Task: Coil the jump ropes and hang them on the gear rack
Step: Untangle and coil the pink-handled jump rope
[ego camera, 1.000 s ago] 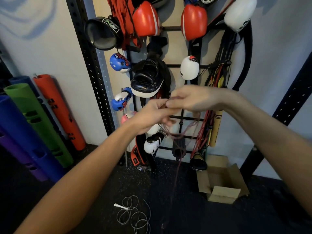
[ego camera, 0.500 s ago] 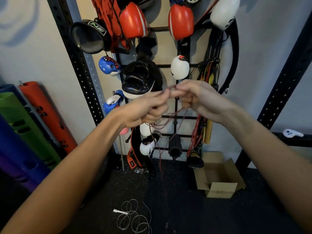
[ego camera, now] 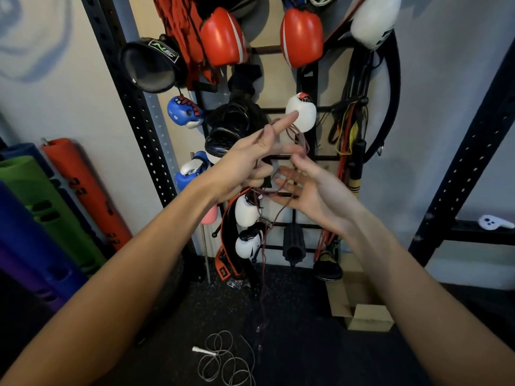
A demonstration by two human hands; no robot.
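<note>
1. Left hand was raised in front of the gear rack. Its grip had the index finger pointing up and right, with the lower fingers curled round the dark red jump rope.
2. Rope loops were draped over the left index finger and ran down through that curled grip.
3. Right hand was just right of the left hand, palm up. Its grip was spread with the fingers apart, pinching nothing, and rope strands lay across the fingers.
4. From between the two hands the dark red rope hung straight down, its tail reaching the floor. I couldn't tell where its handles were.
5. White jump rope lay in loose loops on the near floor, below and left of the hands and well apart from both grips.
6. Rack was loaded with boxing gloves, and other ropes hung on its right side.
7. Cardboard box sat on the floor to the right.
8. Foam rollers leaned on the far-left wall.
</note>
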